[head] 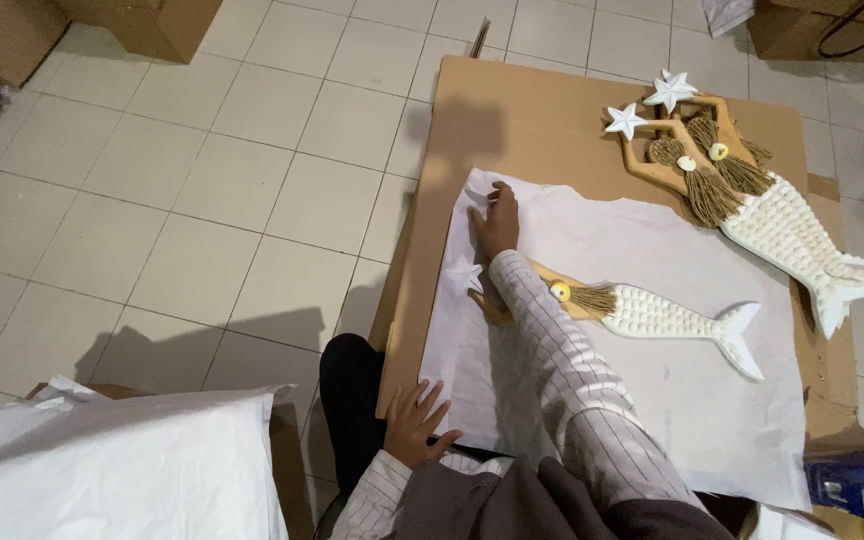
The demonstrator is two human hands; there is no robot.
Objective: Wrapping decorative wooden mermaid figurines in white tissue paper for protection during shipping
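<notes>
Right hand (497,222) presses flat, fingers open, on the white wrapping paper sheet (672,400); left hand (414,425) pins its near edge, gripping nothing. Just beside the right wrist, the carved wooden mermaid with white shell tail (652,315) lies unwrapped; wrapping looks barely begun.

Tiled floor (202,200) bearing a flat cardboard sheet (542,120); white wrapping paper (652,390) and two stacked wooden mermaids (752,200) lie on the cardboard.
</notes>
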